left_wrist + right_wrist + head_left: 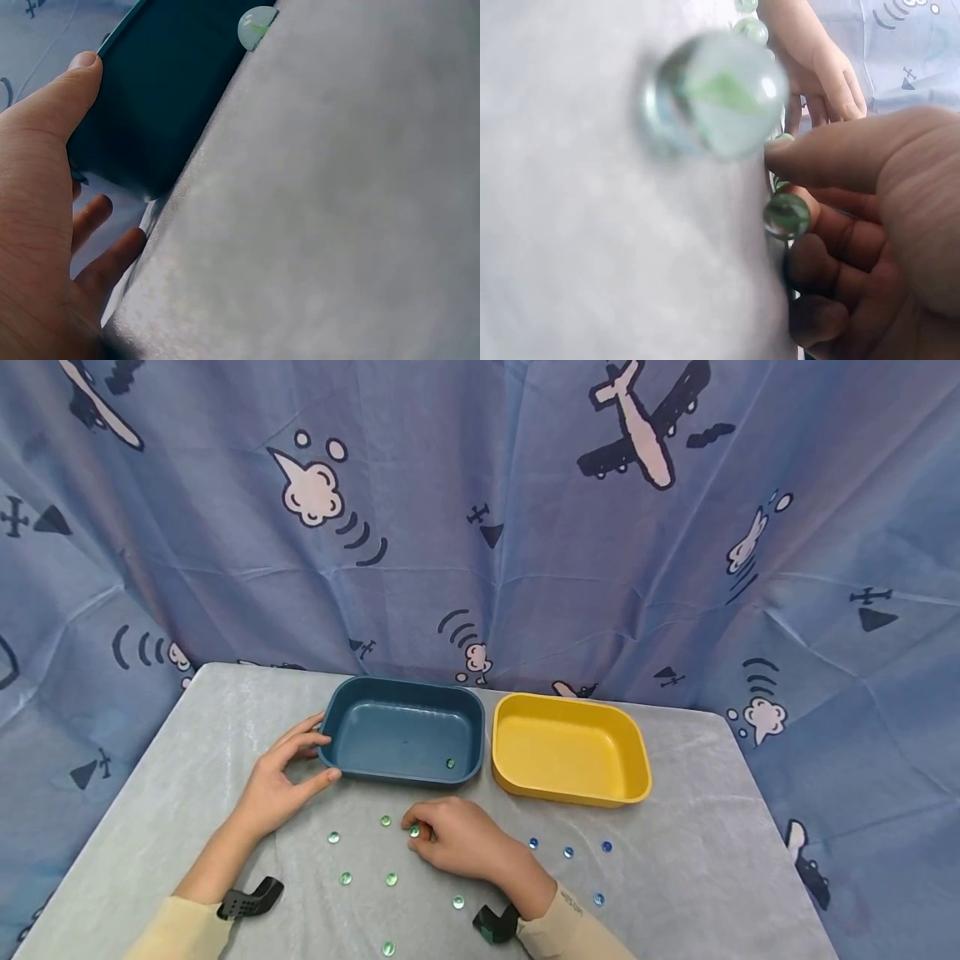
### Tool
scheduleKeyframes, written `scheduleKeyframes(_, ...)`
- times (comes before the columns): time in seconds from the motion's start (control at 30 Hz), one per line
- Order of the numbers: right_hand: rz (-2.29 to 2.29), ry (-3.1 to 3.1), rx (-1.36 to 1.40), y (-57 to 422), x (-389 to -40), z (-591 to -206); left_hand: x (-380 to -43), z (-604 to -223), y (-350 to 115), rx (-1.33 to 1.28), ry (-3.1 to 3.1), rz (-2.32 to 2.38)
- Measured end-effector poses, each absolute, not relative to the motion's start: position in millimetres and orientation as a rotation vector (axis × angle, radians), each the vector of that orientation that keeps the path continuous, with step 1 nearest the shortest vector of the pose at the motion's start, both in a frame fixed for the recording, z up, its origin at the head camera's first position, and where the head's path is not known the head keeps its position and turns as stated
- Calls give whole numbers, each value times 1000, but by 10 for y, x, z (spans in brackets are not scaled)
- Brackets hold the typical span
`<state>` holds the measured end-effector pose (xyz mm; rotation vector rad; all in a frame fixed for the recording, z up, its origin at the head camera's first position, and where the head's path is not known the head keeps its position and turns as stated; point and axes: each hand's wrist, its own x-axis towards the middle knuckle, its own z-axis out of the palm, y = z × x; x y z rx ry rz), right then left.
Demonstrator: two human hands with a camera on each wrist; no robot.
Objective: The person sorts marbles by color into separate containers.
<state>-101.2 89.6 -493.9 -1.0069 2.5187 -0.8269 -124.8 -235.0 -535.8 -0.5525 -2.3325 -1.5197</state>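
My left hand (281, 781) rests against the left end of the dark blue tub (405, 777), thumb at the near corner and fingers spread along the side wall. In the left wrist view the thumb lies along the tub's wall. My right hand (465, 839) is low over the table in front of the tub, its thumb and curled fingers round a green glass marble (414, 832). That marble (787, 216) is at the fingertips in the right wrist view. One green marble (451, 763) lies inside the blue tub, near its front right.
A yellow tub (573, 793) stands to the right of the blue one. Several green marbles (392, 879) lie scattered on the grey cloth-covered table (697, 860) between and below the hands. Several blue marbles (568, 852) lie right of my right hand. A patterned curtain (420, 527) hangs behind.
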Motion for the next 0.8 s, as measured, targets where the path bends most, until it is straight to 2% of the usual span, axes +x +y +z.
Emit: scheduleKeyframes(0.8, -937, 2486, -1101, 919, -1001, -4843, -1238, -5345, -2344, -548, -2337, -1508)
